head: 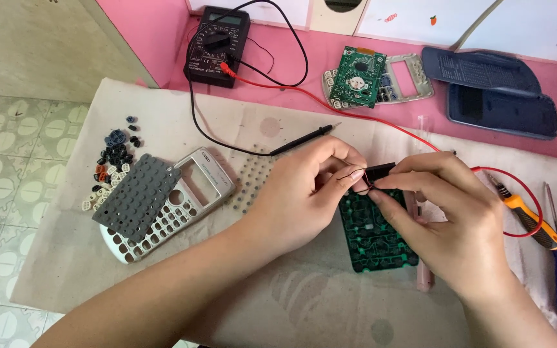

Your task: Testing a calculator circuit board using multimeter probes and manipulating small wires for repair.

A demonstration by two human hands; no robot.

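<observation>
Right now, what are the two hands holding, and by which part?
Both hands pinch fine wires at the top edge of the green circuit board, by a small black part. Which fingers grip what cannot be told.

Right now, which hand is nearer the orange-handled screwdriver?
Right. The right hand sits just beside the orange-handled screwdriver, not touching it; the left hand is farther off, across the green circuit board.
</observation>
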